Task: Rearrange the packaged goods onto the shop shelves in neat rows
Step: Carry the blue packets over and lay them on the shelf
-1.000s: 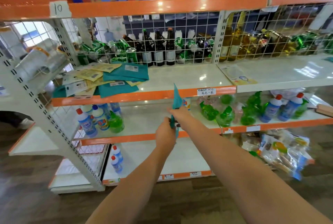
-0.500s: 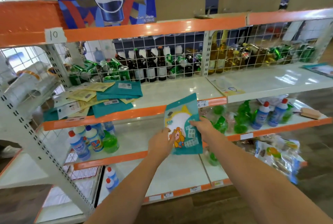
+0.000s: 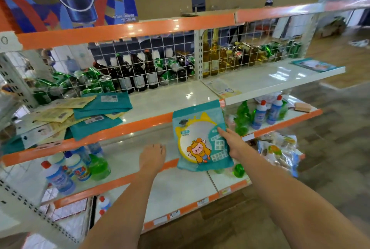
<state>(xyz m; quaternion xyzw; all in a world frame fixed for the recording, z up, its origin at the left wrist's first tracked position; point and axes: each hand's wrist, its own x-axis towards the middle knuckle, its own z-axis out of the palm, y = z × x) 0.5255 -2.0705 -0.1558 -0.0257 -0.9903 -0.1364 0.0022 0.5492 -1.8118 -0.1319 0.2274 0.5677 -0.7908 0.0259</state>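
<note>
My right hand (image 3: 230, 143) pinches the edge of a flat, glossy teal pouch (image 3: 201, 138) with a round white window and a cartoon figure, holding it upright in front of the orange-edged shelf (image 3: 124, 125). My left hand (image 3: 152, 155), which gripped the pouch half a second ago, now hangs free beside it, fingers loosely curled.

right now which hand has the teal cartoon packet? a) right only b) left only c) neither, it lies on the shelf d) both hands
a: the right hand grips the teal packet by its right edge, while the left hand hangs apart from it, holding nothing.
</note>
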